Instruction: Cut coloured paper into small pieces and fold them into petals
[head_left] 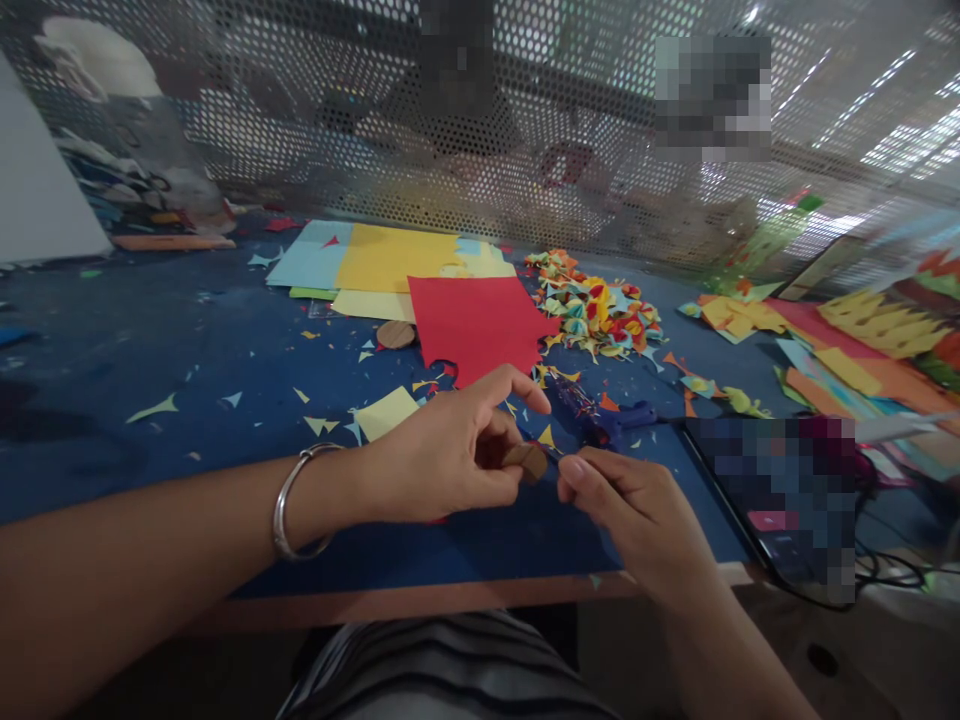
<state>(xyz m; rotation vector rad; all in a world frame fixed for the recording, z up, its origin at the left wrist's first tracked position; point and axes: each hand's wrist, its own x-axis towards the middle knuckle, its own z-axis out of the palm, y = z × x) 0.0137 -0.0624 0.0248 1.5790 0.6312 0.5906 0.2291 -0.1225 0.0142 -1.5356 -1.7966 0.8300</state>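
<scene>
Over the front of the blue table, my left hand (442,450) is closed around a small brown block (531,462), held between thumb and curled fingers, with the index finger raised off it. My right hand (637,500) pinches something thin just right of the block; its kind is too small to tell. Behind the hands lies a sheet of red paper (480,325) with ragged cut edges. A pale yellow paper piece (386,412) sits beside my left hand. A round wooden disc (396,335) rests left of the red sheet.
A heap of small folded paper pieces (600,305) lies behind, near a blue-handled tool (637,415). Yellow paper (394,255) and scraps are spread around. A dark-screened device (780,500) with cables sits right. A perforated metal screen (300,120) stands behind.
</scene>
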